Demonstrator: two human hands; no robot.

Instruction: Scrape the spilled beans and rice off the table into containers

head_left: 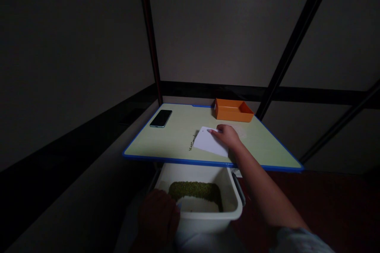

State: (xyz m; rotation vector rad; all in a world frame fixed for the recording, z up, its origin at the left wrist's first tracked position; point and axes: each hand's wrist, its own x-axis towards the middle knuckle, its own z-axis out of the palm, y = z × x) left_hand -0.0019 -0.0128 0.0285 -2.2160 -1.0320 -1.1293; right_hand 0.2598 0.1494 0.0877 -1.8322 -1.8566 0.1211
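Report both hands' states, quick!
Left hand: curled at the white bin's near-left corner; grip cannot be told.
Right hand: closed, holding the white card.

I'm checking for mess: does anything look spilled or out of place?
Yes: small dark bits lie loose on the table, along the left edge of the card in the right hand. They look stray, since a pile of grains sits in the bin below.

Phone [161,119]: surface [175,140], far left
Tray [234,116]: surface, far right
Card [210,142]: right of loose beans [193,140]
Tub [208,216]: near, beans [192,189] inside
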